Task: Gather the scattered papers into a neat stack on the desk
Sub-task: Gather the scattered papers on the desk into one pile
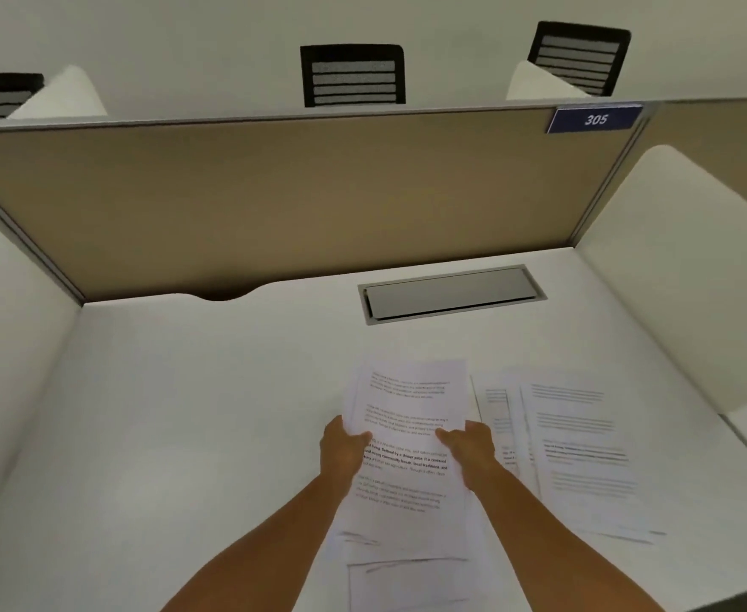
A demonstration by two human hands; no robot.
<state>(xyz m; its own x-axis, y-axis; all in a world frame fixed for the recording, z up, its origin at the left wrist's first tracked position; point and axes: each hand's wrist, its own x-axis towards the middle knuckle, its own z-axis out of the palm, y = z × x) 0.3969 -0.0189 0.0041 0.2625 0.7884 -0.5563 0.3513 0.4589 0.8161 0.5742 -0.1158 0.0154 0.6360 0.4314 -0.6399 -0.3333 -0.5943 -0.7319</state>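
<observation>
Where the desk [177, 413] edge lies nearest, a sheet [402, 580] with faint lines rests flat, partly under the bundle above it. Both forearms reach in from the near side. The left hand [340, 452] grips the left edge of a bundle of printed papers [407, 417], thumb on top, and the right hand [473, 452] grips its right edge the same way, so the bundle is held between them near the middle of the desk. Whether its near end touches the desk cannot be told. Just right of it, loose pages [579, 452] lie fanned and overlapping on the desk, text up. Farther back, a grey hatch [451, 295] is set into the desk. Beyond stands a tan partition [274, 205] with a blue tag [594, 120] reading 305, white side panels at either side. Past it, black chairs [353, 75] show.
</observation>
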